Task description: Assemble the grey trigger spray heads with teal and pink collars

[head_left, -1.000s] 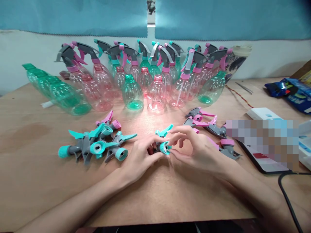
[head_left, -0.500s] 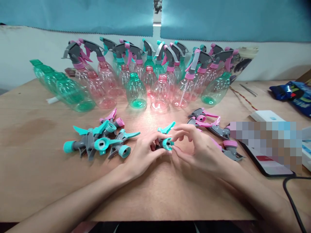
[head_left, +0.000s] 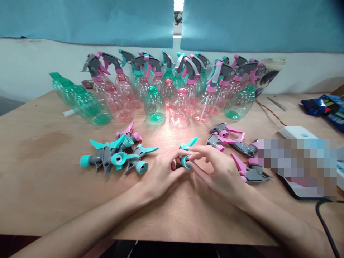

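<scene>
Between my hands, a little above the table, is a grey and teal trigger spray head (head_left: 186, 162), its round teal collar turned toward me. My left hand (head_left: 163, 171) is closed around its grey body, which the fingers mostly hide. The thumb and forefinger of my right hand (head_left: 219, 170) pinch at the collar's opening. Whether they hold some small part there I cannot make out. Left of my hands lies a pile of teal and pink spray heads (head_left: 118, 157). On the right, several pink and grey spray heads (head_left: 224, 138) lie close to my right hand.
Behind stand clear pink bottles (head_left: 179, 107) and green bottles (head_left: 155, 107), many with spray heads on. A phone (head_left: 301, 191), partly blurred out, a white box (head_left: 298, 132), a black cable (head_left: 322, 218) and a blue packet (head_left: 322, 107) occupy the right side.
My right fingers have moved in from beside the spray head onto its collar. The left hand keeps its hold. The whole view has shifted slightly.
</scene>
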